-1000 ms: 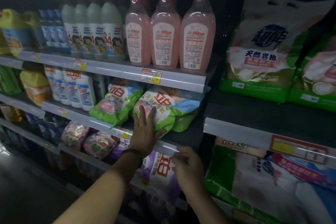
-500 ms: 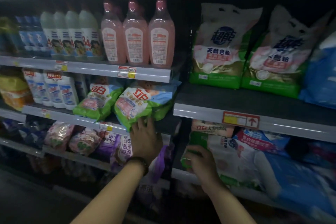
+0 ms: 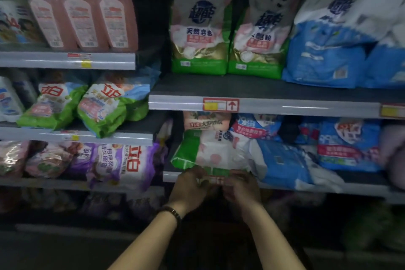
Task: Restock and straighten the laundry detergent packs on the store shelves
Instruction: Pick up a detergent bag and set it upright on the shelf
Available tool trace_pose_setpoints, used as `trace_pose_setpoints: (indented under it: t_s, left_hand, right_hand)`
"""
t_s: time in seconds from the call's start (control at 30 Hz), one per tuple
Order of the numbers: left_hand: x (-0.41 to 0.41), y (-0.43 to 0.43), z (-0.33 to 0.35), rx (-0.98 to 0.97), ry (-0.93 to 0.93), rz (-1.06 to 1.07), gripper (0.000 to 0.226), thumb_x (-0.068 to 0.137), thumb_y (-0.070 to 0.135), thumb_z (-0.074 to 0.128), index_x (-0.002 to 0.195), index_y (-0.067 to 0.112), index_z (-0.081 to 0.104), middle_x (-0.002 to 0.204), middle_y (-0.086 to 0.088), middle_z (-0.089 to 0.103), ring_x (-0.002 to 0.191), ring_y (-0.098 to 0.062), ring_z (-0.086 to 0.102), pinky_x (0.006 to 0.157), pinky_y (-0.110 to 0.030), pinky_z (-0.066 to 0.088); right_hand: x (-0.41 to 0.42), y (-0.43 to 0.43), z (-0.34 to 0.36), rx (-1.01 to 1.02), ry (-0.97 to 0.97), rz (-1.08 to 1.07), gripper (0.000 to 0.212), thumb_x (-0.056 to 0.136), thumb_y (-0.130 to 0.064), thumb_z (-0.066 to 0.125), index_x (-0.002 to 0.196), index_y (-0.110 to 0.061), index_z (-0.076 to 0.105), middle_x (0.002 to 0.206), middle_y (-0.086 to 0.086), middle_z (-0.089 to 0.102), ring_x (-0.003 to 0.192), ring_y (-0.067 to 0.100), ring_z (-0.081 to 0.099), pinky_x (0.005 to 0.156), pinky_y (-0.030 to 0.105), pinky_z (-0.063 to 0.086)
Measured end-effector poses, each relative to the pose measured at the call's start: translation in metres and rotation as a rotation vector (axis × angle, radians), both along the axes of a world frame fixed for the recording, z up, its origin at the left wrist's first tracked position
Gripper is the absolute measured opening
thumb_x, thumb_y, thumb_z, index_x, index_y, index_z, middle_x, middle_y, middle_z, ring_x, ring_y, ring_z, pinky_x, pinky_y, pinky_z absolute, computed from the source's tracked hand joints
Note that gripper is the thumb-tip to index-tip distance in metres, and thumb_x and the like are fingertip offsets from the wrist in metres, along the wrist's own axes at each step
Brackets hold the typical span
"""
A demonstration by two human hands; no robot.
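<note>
Gripping front edge of green-and-white detergent pack (image 3: pixel 210 153), straight below red-arrow price tag (image 3: pixel 221 105) and just above both hands. Left hand (image 3: pixel 188 188) below-left of tag, fingers curled narrow onto pack's edge. Right hand (image 3: pixel 241 188) below-right of tag, curled likewise, close beside left. Fingertip detail blurred. Lying flat, long axis left-right, green end pointing left.

glossy plastic detergent pack (image 3: pixel 210 153), smooth shelf rail (image 3: pixel 179 102)
</note>
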State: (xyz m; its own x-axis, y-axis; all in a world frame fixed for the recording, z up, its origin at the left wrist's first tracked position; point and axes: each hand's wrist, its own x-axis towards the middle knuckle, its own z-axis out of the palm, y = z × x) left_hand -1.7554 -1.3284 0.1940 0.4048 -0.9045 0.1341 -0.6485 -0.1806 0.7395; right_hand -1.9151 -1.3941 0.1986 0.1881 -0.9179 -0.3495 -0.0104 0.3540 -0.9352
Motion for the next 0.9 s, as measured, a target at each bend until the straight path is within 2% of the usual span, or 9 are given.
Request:
trace_pose_setpoints:
  t_s: [0.1, 0.17, 0.27, 0.37, 0.53, 0.63, 0.73, 0.83, 0.9]
  left_hand:
    - [-0.021, -0.009, -0.016, -0.04, -0.082, -0.055, 0.008, 0.091, 0.024, 0.077, 0.093, 0.017, 0.074, 0.099, -0.004, 0.077, 0.095, -0.024, 0.071, 0.084, -0.037, 0.056]
    - [-0.028, -0.02, -0.031, -0.057, -0.193, -0.12, 0.012, 0.095, 0.031, 0.071, 0.097, 0.019, 0.073, 0.1, -0.004, 0.075, 0.095, -0.028, 0.071, 0.082, -0.041, 0.056]
    - [-0.029, -0.037, -0.051, 0.027, -0.345, -0.177, 0.037, 0.097, 0.047, 0.054, 0.128, 0.031, 0.066, 0.131, -0.001, 0.068, 0.123, -0.027, 0.062, 0.101, -0.043, 0.052]
    - [-0.03, -0.054, -0.062, 0.091, -0.477, -0.232, 0.068, 0.088, 0.051, 0.041, 0.151, 0.028, 0.051, 0.166, -0.014, 0.038, 0.152, -0.044, 0.034, 0.117, -0.059, 0.04]
    - [-0.029, -0.09, -0.069, 0.239, -0.531, -0.252, 0.089, 0.088, 0.059, 0.028, 0.167, 0.018, 0.024, 0.174, -0.017, -0.001, 0.159, -0.047, -0.001, 0.125, -0.062, 0.018]
    - [-0.026, -0.102, -0.082, 0.352, -0.518, -0.26, 0.088, 0.096, 0.052, 0.04, 0.168, 0.014, 0.006, 0.175, -0.016, -0.009, 0.161, -0.041, -0.006, 0.128, -0.057, 0.017]
    - [-0.019, -0.106, -0.093, 0.362, -0.507, -0.284, 0.091, 0.096, 0.048, 0.048, 0.167, 0.015, 0.002, 0.175, -0.013, -0.007, 0.162, -0.036, -0.005, 0.129, -0.054, 0.017]
    - [-0.015, -0.11, -0.094, 0.34, -0.469, -0.289, 0.09, 0.097, 0.042, 0.055, 0.167, 0.015, 0.005, 0.176, -0.012, -0.002, 0.162, -0.034, -0.003, 0.129, -0.054, 0.019]
    - [-0.016, -0.113, -0.092, 0.327, -0.426, -0.271, 0.087, 0.099, 0.039, 0.057, 0.167, 0.017, 0.007, 0.176, -0.009, 0.0, 0.163, -0.032, -0.002, 0.13, -0.053, 0.02]
  right_hand:
    - [-0.018, 0.0, -0.016, 0.055, -0.008, -0.016, 0.014, 0.088, -0.021, 0.071, 0.098, -0.011, 0.073, 0.08, 0.011, 0.074, 0.072, 0.027, 0.07, 0.061, 0.035, 0.056]
    - [-0.022, -0.003, -0.024, 0.1, -0.024, -0.039, 0.017, 0.094, -0.022, 0.066, 0.102, -0.01, 0.075, 0.094, 0.014, 0.079, 0.09, 0.034, 0.075, 0.082, 0.047, 0.061]
    - [-0.026, -0.015, -0.035, 0.187, -0.037, -0.071, 0.024, 0.098, -0.022, 0.064, 0.111, -0.006, 0.075, 0.106, 0.017, 0.08, 0.104, 0.039, 0.075, 0.094, 0.052, 0.059]
    - [-0.026, -0.03, -0.043, 0.24, -0.046, -0.083, 0.02, 0.097, -0.022, 0.066, 0.108, -0.007, 0.074, 0.109, 0.018, 0.079, 0.105, 0.038, 0.075, 0.094, 0.051, 0.06]
    - [-0.011, -0.062, -0.054, 0.279, -0.047, -0.084, 0.012, 0.098, -0.016, 0.061, 0.098, -0.009, 0.071, 0.102, 0.019, 0.074, 0.099, 0.036, 0.071, 0.095, 0.051, 0.059]
    - [-0.002, -0.084, -0.062, 0.225, -0.003, -0.051, 0.018, 0.102, -0.013, 0.06, 0.086, -0.013, 0.068, 0.1, 0.02, 0.073, 0.096, 0.033, 0.07, 0.096, 0.051, 0.057]
    - [0.008, -0.102, -0.072, 0.272, -0.001, -0.054, 0.009, 0.099, -0.011, 0.068, 0.094, -0.008, 0.075, 0.103, 0.02, 0.076, 0.096, 0.03, 0.072, 0.091, 0.033, 0.059]
    - [0.015, -0.113, -0.079, 0.324, -0.042, -0.152, 0.015, 0.095, -0.021, 0.076, 0.102, -0.007, 0.076, 0.106, 0.019, 0.079, 0.096, 0.034, 0.078, 0.079, 0.042, 0.064]
    - [0.021, -0.118, -0.082, 0.345, -0.124, -0.174, 0.029, 0.088, -0.032, 0.082, 0.108, -0.012, 0.075, 0.11, 0.016, 0.079, 0.094, 0.029, 0.079, 0.085, 0.047, 0.065]
